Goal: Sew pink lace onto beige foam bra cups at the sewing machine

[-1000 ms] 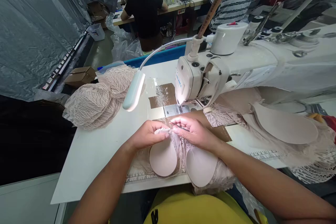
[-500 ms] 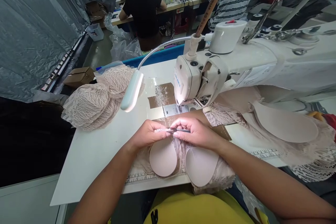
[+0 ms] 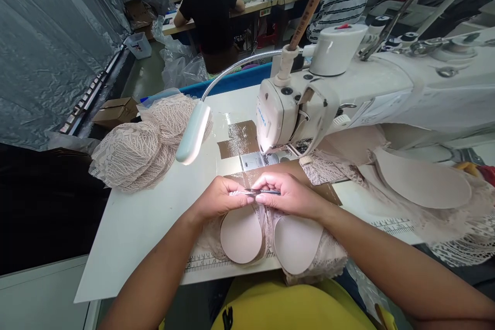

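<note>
Between thumb and fingers, my left hand [image 3: 221,198] pinches the upper edge of a beige lace bra piece [image 3: 266,224]. Touching its fingertips, my right hand [image 3: 284,195] is closed on a small dark metal tool [image 3: 270,192], whose tip meets the lace edge; its exact kind is hard to make out. Two smooth cups, the left one [image 3: 241,235] and the right one [image 3: 297,244], hang below my hands at the table's front edge, over a printed ruler strip [image 3: 204,263]. The sewing machine head [image 3: 276,113] stands just beyond my hands.
A lamp [image 3: 193,134] on a bendable neck hangs left of the machine. Stacked lace cups [image 3: 127,157] lie at the table's left. More lace pieces with a cup [image 3: 423,180] lie on the right. Two people sit at tables behind.
My hands stay almost in place, still holding the lace edge and the tool. The left cup hangs very slightly lower, and the view has shifted a little.
</note>
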A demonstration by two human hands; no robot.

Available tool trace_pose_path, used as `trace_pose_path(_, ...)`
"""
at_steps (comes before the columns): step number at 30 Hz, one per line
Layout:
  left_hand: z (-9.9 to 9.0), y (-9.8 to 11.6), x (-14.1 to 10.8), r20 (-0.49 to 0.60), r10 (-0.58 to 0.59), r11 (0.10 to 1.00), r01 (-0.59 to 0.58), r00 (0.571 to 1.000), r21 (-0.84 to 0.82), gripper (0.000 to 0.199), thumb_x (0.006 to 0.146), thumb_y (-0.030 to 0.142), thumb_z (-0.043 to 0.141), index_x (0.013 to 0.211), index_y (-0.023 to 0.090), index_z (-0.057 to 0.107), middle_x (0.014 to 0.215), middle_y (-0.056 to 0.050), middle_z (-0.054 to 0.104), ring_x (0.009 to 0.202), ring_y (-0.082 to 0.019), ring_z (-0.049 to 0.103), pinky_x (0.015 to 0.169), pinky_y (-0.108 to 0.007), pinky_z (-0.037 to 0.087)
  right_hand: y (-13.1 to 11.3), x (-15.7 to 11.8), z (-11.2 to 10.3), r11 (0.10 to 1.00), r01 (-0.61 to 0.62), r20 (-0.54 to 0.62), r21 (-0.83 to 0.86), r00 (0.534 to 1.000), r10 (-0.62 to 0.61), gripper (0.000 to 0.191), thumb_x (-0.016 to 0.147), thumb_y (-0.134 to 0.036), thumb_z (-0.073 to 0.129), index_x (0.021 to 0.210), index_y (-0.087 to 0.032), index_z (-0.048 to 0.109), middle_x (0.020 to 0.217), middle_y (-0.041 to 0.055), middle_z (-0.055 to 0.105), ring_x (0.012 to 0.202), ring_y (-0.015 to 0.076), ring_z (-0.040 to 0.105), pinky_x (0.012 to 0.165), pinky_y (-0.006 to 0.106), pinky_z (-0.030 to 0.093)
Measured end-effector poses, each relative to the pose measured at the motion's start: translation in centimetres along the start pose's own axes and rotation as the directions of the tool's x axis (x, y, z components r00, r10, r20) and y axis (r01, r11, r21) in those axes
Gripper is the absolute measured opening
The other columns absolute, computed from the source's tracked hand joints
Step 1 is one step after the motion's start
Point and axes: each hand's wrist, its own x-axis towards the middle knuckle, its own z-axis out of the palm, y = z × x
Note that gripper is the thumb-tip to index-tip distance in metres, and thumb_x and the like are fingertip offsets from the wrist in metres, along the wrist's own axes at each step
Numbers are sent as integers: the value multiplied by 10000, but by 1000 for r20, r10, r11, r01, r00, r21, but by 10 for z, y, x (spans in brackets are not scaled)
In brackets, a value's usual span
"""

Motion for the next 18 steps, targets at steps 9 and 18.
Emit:
trace_pose_path(9, 2, -5, 2, 66, 33, 993, -40, 997, 107, 303, 718, 387, 702, 662, 91, 672, 550, 32, 444, 559, -82, 382, 517, -212, 268, -3, 4, 8, 1000, -8, -36, -5, 999, 8, 105, 804, -265, 597, 781, -170, 634, 762, 17, 629, 710, 143, 570, 633, 267, 445)
trace_pose_path(18, 6, 4, 1, 100, 58, 998, -61, 993, 27, 265, 709, 364, 714, 767, 106, 723, 702, -33, 643, 708, -160, 568, 663, -255, 429, 4, 2, 11, 987, -101, 67, 126, 993, 93, 336, 735, -304, 687, 1046, -204, 612, 925, 21, 654, 840, 182, 606, 742, 308, 488)
